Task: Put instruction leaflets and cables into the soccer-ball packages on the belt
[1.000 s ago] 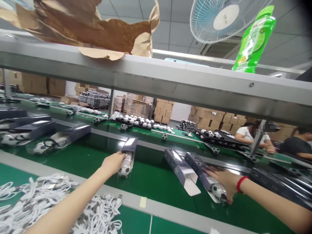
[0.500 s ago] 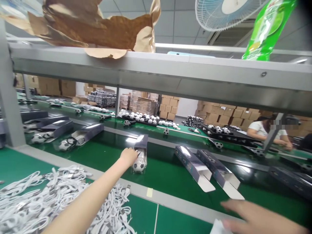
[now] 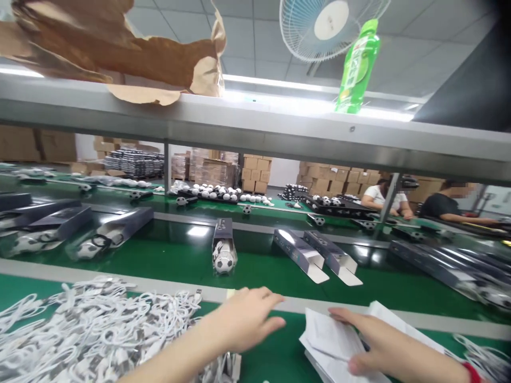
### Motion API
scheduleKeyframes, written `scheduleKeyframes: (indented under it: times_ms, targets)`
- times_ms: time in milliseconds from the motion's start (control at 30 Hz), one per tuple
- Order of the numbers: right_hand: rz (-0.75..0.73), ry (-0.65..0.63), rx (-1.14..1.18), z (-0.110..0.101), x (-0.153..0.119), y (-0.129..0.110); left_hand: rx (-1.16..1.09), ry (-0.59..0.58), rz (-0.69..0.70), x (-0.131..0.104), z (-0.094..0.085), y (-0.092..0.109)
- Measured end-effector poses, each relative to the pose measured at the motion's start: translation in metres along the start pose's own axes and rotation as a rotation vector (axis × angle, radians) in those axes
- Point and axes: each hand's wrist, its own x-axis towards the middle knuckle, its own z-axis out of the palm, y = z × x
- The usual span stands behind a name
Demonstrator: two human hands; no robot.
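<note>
My left hand (image 3: pixel 255 316) hovers over the near edge of the green belt, holding nothing, with its fingers stretched out and apart. My right hand (image 3: pixel 375 338) has its fingers and thumb on a folded white paper leaflet (image 3: pixel 329 332), which lies over other papers. Ahead of my left hand, on the belt, an open dark box (image 3: pixel 223 229) has a clear-wrapped soccer-ball item (image 3: pixel 223 261) protruding from its near end. Two more dark boxes, the left box (image 3: pixel 297 252) and the right box (image 3: pixel 329 255), lie with their white flaps open.
A heap of white USB cables (image 3: pixel 107 330) covers the near left table. More boxes with ball items (image 3: pixel 88 247) lie left and right on the belt. Overhead, a metal shelf (image 3: pixel 255 125) carries torn brown paper and a green bottle (image 3: pixel 357 69). Two people sit across the line.
My left hand has let go of the ball item at the box and moved back towards me, to the right. My right hand has come onto the papers. The view has shifted right.
</note>
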Motion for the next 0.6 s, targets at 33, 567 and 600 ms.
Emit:
scheduleKeyframes:
  times_ms: [33, 567, 600]
  targets:
    - [-0.015, 0.018, 0.002, 0.0, -0.004, -0.009, -0.05, -0.014, 0.03, 0.004, 0.01, 0.011]
    - [-0.205, 0.388, 0.021, -0.055, 0.016, -0.03, 0.109, -0.139, 0.174, -0.005, 0.05, 0.009]
    - [-0.256, 0.49, -0.061, -0.06, 0.027, -0.042, 0.06, -0.221, 0.212, -0.01, 0.05, -0.002]
